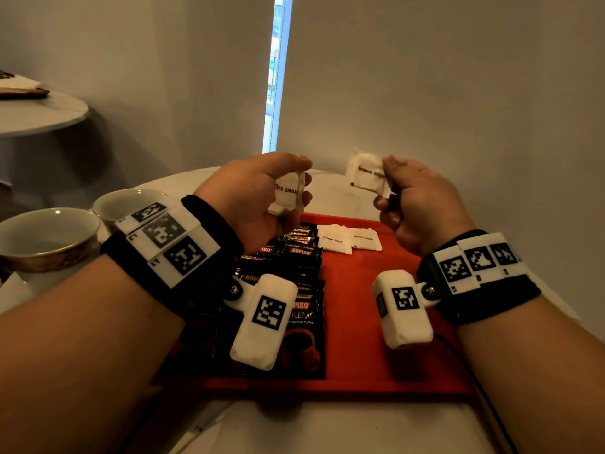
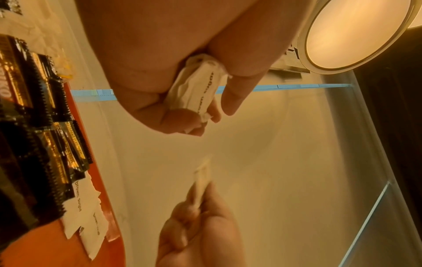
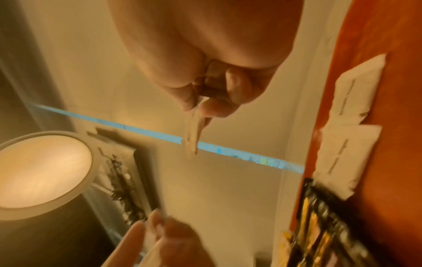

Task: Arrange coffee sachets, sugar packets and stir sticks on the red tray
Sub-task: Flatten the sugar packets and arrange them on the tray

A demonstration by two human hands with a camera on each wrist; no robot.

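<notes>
Sugar packets are in three places: two white ones marked "brown sugar" (image 1: 348,239) lie flat, side by side and touching, at the far end of the red tray (image 1: 363,322), a small bunch (image 1: 288,193) is in the left hand (image 1: 252,198), and a single packet (image 1: 368,173) is in the right hand (image 1: 422,204). Both hands hover above the far edge of the tray, a little apart from each other. The left hand's fingers (image 2: 237,90) curl round the bunch, with the thumb pressing it from above, so the packets stand on edge in the grip. The right hand pinches its one packet by a lower corner between thumb and forefinger (image 3: 182,94), the other fingers folded into the palm; the packet sticks up clear of the hand.

Black coffee sachets (image 1: 294,290) fill the left part of the tray in an overlapping row, running from the near edge up to the two flat packets, which they just reach. The tray sits on a white table (image 1: 327,427). Two empty cups (image 1: 49,237) with gold rims stand to the left of the tray, close together. Each wrist wears a black band with white marker blocks (image 1: 173,247).
</notes>
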